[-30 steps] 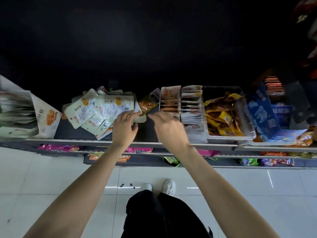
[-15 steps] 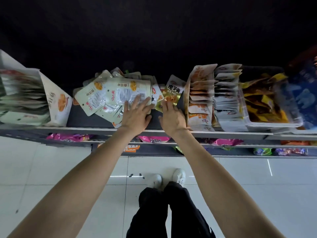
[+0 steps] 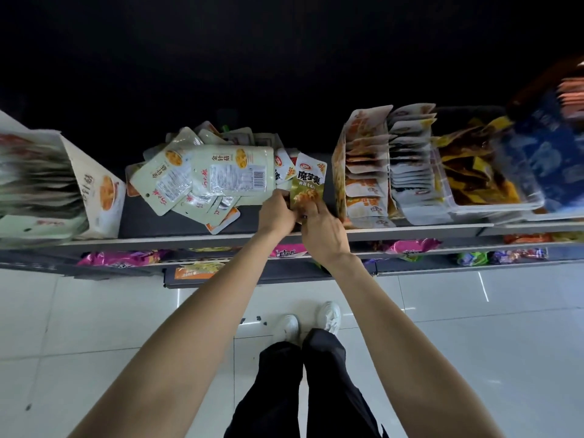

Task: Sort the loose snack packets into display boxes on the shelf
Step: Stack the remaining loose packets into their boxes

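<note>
A heap of loose pale green snack packets (image 3: pixel 202 178) lies on the dark shelf (image 3: pixel 177 221), left of centre. At its right edge stands a small olive-and-white packet (image 3: pixel 308 184) with black characters. My left hand (image 3: pixel 278 213) and my right hand (image 3: pixel 322 230) meet at its lower end, and the fingers of both hands pinch it. To the right stands an orange-and-white display box (image 3: pixel 363 172) with rows of upright packets. A white display box (image 3: pixel 94 188) full of pale packets stands at the far left.
Right of the orange box are a row of white packets (image 3: pixel 410 172), a clear tray (image 3: pixel 493 207) of yellow-and-brown packets and a blue box (image 3: pixel 550 159). Lower shelves hold pink (image 3: pixel 123 257) and other coloured packets. White floor tiles and my shoes (image 3: pixel 316 320) are below.
My left hand left the pale green heap and moved right. Both hands closed on the olive packet, which now stands up between them. The view shifted a little.
</note>
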`<state>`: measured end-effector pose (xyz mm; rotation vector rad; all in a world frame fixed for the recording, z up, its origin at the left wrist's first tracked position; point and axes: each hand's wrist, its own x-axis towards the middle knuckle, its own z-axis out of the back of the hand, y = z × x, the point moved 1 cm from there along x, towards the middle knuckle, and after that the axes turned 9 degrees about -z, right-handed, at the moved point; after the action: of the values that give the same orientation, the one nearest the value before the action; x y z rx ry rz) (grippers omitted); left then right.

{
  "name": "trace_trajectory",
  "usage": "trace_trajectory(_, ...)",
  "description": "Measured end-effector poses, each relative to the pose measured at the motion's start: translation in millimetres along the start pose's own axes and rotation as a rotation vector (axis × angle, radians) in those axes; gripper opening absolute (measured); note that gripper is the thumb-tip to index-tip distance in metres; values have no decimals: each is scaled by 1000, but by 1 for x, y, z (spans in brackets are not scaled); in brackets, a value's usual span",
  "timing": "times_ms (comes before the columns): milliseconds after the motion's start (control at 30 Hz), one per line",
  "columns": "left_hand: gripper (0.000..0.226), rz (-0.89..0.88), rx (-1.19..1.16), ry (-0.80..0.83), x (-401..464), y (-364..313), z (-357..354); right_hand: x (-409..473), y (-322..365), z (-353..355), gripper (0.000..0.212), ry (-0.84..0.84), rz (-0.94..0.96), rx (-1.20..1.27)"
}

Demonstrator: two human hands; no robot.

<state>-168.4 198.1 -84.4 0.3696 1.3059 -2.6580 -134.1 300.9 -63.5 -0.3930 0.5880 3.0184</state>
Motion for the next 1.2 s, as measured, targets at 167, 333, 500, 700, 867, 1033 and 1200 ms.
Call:
trace_trajectory(167,17,-58,-186,-30,-27,-17,37,-19,11,33,37,-197,92,217)
trace_trajectory(333,18,-315,-50,-148,-71,-35,98,-37,-2,81,61,-323,103,340)
trace_trajectory(500,17,-583,110,-97,-88,-70,126,-44,-26,125,78,-284,77,537)
trace_trajectory(700,17,-978,191,-116,-76,-129,91,-73,-74,167,14,-406,39,543)
trace_trajectory(867,39,-790,221,-163,-43,-162,31,-75,-122,193,16,-819,-219,649)
trace_trajectory(1033,54,-754,659,36,-6,-163,-11,-42,-134,217,20,-967,-47,287)
trace_trajectory(1200,52,-770,783,30,-6,-153,-32,-3,-124,218,26,-836,187,-51)
